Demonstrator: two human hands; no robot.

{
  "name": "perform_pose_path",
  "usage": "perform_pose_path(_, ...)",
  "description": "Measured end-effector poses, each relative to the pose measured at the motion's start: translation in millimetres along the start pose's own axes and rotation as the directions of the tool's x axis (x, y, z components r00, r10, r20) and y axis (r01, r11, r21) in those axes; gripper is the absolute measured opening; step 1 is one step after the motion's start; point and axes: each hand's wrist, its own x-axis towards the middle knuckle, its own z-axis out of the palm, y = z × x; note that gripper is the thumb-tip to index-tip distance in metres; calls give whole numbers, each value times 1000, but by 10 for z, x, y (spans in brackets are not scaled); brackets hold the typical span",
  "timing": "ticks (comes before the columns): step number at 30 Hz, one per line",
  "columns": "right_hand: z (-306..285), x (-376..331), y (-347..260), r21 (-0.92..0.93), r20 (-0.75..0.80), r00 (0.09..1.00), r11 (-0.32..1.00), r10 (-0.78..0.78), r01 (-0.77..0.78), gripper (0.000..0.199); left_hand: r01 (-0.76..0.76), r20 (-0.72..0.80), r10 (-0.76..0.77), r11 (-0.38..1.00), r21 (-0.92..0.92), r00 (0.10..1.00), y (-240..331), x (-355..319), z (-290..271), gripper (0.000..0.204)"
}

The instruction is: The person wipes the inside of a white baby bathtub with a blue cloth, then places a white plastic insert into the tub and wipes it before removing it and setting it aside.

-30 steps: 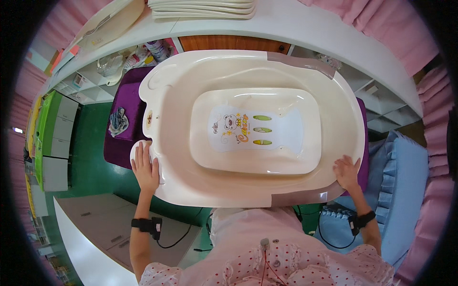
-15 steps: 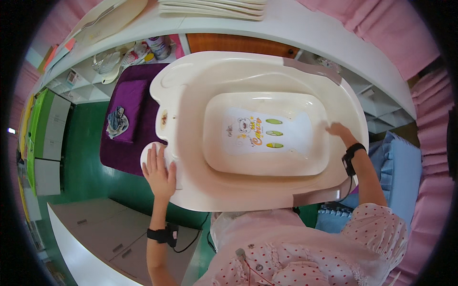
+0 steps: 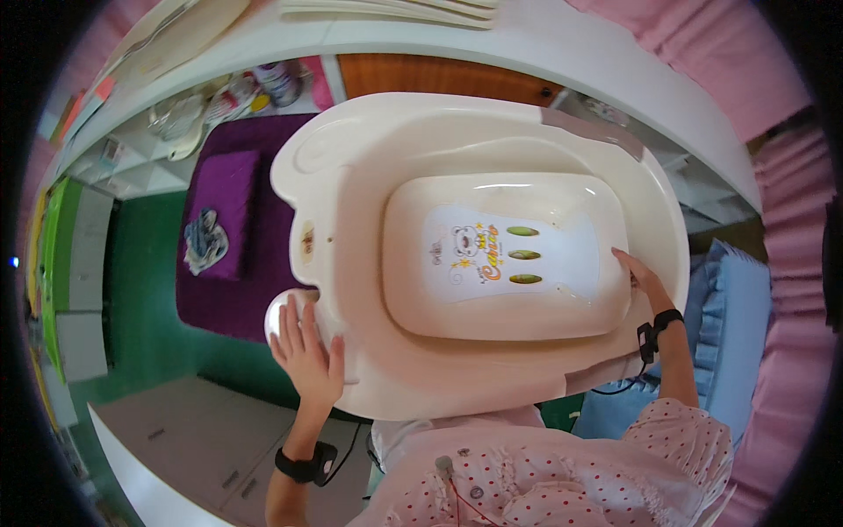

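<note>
A large cream baby bathtub point(image 3: 364, 369) stands in front of me, with grey patches on its two long rims. Within it lies a smaller cream basin point(image 3: 509, 329). The basin's white floor panel has a cartoon bear and several orange and green shapes printed on it. My left hand point(image 3: 309, 356) rests on the tub's rounded near-left corner, fingers stretched and apart. At the other end, my right hand point(image 3: 644, 279) hooks its fingers over the basin's right rim. Part of that grip is hidden behind the hand.
A purple padded mat point(image 3: 198, 299) with a crumpled grey-blue cloth point(image 3: 205, 241) lies left of the tub. Beyond stands a white shelf counter point(image 3: 395, 37). A blue ruffled bed point(image 3: 738, 325) is at the right, and grey cabinets point(image 3: 193, 439) stand at the near left.
The tub and basin appear larger and slightly lower in view. My right hand has moved from inside the basin's right end to its rim. My left hand stays on the tub's corner.
</note>
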Motion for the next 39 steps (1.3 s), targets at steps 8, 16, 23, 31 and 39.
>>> perform_pose_path(8, -289, -1120, -322, 400, -126, 824, 732, -552, 552, 54, -30, 18, 29, 998, 54, 999, 32, -24, -31, 61)
perform_pose_path(16, -236, -1730, -404, 431, -216, 811, 692, -543, 579, 50, -63, -3, 64, 993, 98, 998, 35, -76, -24, 62)
perform_pose_path(23, -52, -2229, -436, 337, -339, 656, 565, -674, 753, 50, -71, -37, 73, 995, 68, 997, 28, -160, -62, 62)
perform_pose_path(31, 9, -2559, -336, 171, -445, 464, 436, -766, 883, 61, -59, -35, 62, 995, 77, 997, 57, -120, -44, 61)
perform_pose_path(39, -370, -2820, -154, 3, -627, 210, 267, -750, 964, 67, -40, -63, 42, 999, 31, 997, 38, -93, -34, 60)
